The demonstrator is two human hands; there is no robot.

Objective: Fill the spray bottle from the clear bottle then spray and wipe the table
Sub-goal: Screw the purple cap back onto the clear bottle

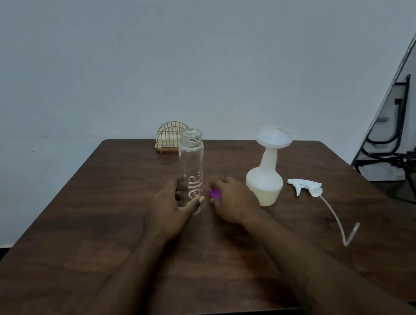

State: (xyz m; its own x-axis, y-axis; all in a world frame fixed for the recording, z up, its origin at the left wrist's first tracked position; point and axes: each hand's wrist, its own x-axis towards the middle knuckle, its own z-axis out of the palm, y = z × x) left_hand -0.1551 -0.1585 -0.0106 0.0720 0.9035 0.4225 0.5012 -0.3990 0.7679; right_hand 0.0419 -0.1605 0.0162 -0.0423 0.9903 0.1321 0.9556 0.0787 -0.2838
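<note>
Bare tabletop [80, 238] runs wide left of the bottle [193, 164] and along the near edge. The left hand [174, 208] grips the bottle's base. The right hand [233, 202], holding a cap [214, 193], fills the gap to the spray bottle [265, 184]. Sprayer head [305, 187] and tube [336, 216] lie across the right side. A holder [170, 137] stands behind the bottle.
</note>
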